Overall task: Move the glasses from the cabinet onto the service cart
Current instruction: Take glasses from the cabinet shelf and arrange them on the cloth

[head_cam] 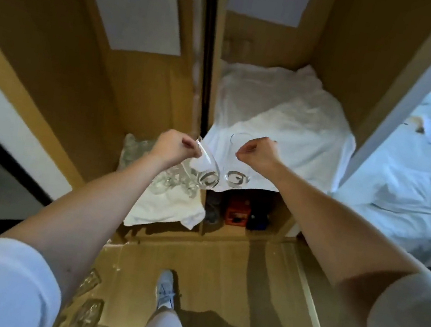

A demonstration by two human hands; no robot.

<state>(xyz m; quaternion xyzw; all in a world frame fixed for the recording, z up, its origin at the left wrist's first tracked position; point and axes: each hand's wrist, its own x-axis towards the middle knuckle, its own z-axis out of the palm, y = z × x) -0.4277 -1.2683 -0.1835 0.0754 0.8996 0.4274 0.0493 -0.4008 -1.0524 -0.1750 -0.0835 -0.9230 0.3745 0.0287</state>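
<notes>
**Q:** Specify the finish of the left-hand glass and the right-hand glass.
**A:** Both are clear glass, smooth and glossy, with highlights on the thick bases.
**Q:** And the shelf cloth?
**A:** White woven fabric, matt and creased.
**Q:** The cabinet panels?
**A:** Tan wood-look board, smooth with a low sheen. The paper sheet on the door is white and matt.
**Q:** The floor?
**A:** Wood-toned and smooth, with a slight sheen.

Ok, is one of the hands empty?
No, the left hand pinches a tilted glass by its rim and the right hand pinches a second glass the same way.
</notes>
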